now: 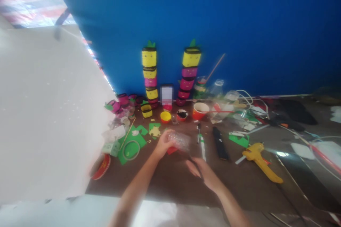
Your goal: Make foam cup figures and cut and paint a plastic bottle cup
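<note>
My left hand point(162, 146) is closed on a clear plastic piece point(179, 140) dotted with small marks; blur hides its exact kind. A small red piece point(172, 150) shows just below it. In my right hand point(205, 174) is a thin dark tool point(195, 166), its tip pointing toward the plastic; I cannot make out its kind. Both hands are above the brown table point(160, 184). Beyond them are a yellow-lined cup point(165, 116) and a red cup with dark contents point(182, 114). A pen point(198, 133) and a white marker-like stick point(203, 147) lie right of the plastic.
Two stacks of yellow and magenta containers, a left stack point(149, 74) and a right stack point(188, 78), stand before the blue board point(213, 17). A yellow glue gun point(259, 161) lies right, beyond a black case point(220, 143). Green sheets point(140, 133) and a tape roll point(139, 146) lie left.
</note>
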Demonstrator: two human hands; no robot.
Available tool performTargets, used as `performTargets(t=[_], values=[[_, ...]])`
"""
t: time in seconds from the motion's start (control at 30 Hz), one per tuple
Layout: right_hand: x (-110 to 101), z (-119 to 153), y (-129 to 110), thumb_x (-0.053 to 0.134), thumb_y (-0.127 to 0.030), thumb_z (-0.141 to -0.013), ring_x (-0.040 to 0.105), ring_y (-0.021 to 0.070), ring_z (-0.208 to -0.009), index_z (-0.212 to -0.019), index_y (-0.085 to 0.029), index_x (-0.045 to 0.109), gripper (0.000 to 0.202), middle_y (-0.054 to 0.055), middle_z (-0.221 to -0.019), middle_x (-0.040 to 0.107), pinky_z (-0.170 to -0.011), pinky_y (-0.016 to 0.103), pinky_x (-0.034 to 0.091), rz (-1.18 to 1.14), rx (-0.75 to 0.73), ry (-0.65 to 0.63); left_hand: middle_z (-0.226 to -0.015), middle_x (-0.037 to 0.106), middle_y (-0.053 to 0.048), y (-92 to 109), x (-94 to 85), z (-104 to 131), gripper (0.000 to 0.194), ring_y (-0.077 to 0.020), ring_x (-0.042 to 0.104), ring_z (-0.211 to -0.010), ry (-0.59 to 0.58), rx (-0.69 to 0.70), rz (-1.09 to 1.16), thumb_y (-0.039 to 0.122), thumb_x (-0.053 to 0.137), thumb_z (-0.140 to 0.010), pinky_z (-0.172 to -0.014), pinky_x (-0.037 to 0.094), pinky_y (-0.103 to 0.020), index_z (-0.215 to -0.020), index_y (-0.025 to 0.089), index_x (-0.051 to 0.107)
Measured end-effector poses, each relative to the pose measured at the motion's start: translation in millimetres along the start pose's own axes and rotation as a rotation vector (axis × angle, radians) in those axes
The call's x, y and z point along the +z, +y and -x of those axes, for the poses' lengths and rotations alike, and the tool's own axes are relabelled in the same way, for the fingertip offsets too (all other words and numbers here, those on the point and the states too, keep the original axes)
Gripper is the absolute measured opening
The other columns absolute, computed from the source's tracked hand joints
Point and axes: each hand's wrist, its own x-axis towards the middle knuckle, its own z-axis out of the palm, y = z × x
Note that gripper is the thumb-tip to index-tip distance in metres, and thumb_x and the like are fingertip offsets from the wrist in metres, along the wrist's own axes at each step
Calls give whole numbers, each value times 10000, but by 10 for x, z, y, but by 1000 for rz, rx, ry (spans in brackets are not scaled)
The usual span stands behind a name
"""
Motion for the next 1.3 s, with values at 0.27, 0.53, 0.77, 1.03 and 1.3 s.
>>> performTargets(t=[0.27,0.53,0.77,1.03,1.3], values=[[-7,1,52,526,-707,-670,390,95,-486,-588,-184,462,532,-41,-503,407,-483,232,300,-42,13,-9,-970,596,-33,38,40,11,510,-184,556,-880,1,62,-67,273,752,-593,-820,436,-313,-1062,211,562],[29,-2,15,529,-694,-676,339,83,-479,-568,-198,384,528,-59,-497,346,-483,236,256,-88,13,4,-944,579,-23,87,102,46,547,-168,555,-851,35,64,-90,271,761,-572,-797,449,-302,-1061,207,526],[46,6,33,524,-689,-684,314,80,-476,-564,-205,355,526,-66,-502,311,-483,236,238,-109,11,15,-1005,563,-39,41,125,62,558,-172,560,-885,43,59,-56,301,768,-576,-802,471,-312,-1065,214,513],[-51,13,25,481,-644,-749,350,88,-510,-563,-187,400,499,-40,-525,393,-507,240,255,-90,-21,-17,-945,574,-18,48,141,86,624,-145,582,-795,-14,-7,-3,290,799,-529,-691,499,-267,-1066,224,487],[-82,-4,29,431,-677,-762,312,82,-499,-538,-191,363,540,-48,-509,346,-504,246,223,-55,-21,13,-953,568,-23,-4,136,66,652,-157,594,-833,-42,63,36,280,824,-502,-752,500,-296,-1046,216,470]])
